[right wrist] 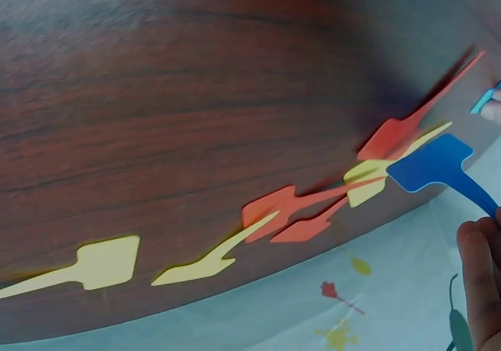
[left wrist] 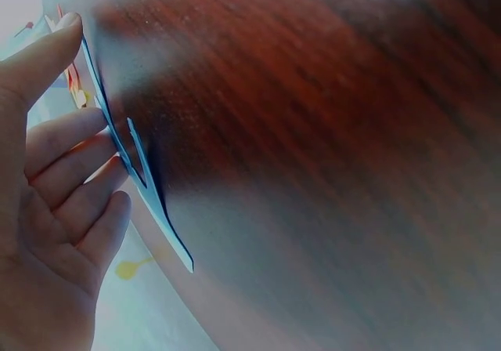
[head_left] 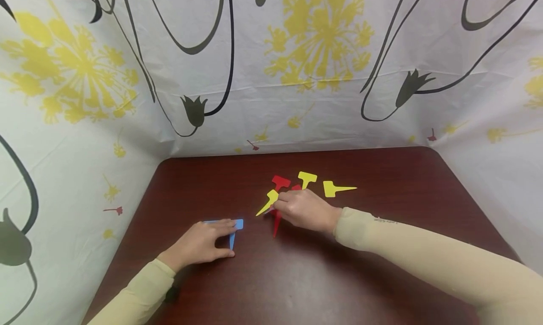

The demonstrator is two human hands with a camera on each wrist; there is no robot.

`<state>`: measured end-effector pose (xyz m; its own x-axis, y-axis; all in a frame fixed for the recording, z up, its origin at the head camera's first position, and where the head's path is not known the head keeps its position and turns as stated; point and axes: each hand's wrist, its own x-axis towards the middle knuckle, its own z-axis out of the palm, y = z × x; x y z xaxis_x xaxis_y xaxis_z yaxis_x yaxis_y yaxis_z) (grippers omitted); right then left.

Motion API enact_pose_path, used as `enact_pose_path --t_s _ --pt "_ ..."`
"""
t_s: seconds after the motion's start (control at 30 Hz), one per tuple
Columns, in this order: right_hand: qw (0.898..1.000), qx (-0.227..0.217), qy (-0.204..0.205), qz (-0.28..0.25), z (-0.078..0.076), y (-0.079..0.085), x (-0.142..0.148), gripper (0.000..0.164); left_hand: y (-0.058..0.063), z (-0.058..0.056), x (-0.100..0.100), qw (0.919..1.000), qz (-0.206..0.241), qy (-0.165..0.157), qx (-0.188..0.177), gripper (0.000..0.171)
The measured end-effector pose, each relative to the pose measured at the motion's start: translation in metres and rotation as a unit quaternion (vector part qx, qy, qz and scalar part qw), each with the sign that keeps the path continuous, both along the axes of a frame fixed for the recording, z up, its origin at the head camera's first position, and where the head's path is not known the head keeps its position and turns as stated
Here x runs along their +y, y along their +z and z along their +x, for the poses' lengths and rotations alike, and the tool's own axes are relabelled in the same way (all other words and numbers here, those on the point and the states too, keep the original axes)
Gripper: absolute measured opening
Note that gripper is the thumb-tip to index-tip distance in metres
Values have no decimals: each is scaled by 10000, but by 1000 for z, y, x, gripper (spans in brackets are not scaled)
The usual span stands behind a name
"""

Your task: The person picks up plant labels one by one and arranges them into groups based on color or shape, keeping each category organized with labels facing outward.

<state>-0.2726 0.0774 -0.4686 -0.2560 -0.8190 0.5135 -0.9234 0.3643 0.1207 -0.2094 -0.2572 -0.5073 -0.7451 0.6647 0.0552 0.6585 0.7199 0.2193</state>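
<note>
Blue T-shaped tag (right wrist: 434, 163) is gripped in the right hand (head_left: 305, 211); the fingers are closed on its stem end, and in the right wrist view its head points to 11 o'clock from the fingertips. In the head view the right hand hides most of this tag. The left hand (head_left: 203, 242) lies at 8 to 9 o'clock from the right hand, fingers extended and unclenched, resting on a blue pair (head_left: 239, 224) set at an angle to each other; one head projects at 2 o'clock from that hand, one stem at 3 o'clock. Loose tags surround the right hand: first yellow tag (head_left: 271, 200) at 9 to 10 o'clock, first red tag (head_left: 281, 181) at 10 to 11, second red tag (head_left: 296, 187) at 11, second yellow tag (head_left: 307, 177) at 12, third yellow tag (head_left: 330, 189) at 2, and third red tag (head_left: 277, 224) at 8. The third yellow tag lies apart, stem directed to 3 o'clock. Support surface: dark red-brown table (head_left: 263, 287) with wood grain. White patterned fabric (head_left: 254, 70) stands beyond its 12 o'clock edge. Both forearms are covered by beige sleeves (head_left: 407, 249).
</note>
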Motion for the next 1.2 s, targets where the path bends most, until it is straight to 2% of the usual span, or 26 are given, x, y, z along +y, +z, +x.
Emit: enact_pose_path --t_s 0.53,0.8,1.2 --pt "9986 -189 67 489 11 -5 -19 8 -2 -2 -1 9992 251 -185 254 64" --pt "9961 -693 288 456 18 -11 -31 7 -2 -2 0 9992 307 -117 211 62" --pt "9947 -520 708 533 29 -23 -50 2 1 -2 0 9997 145 -40 213 55"
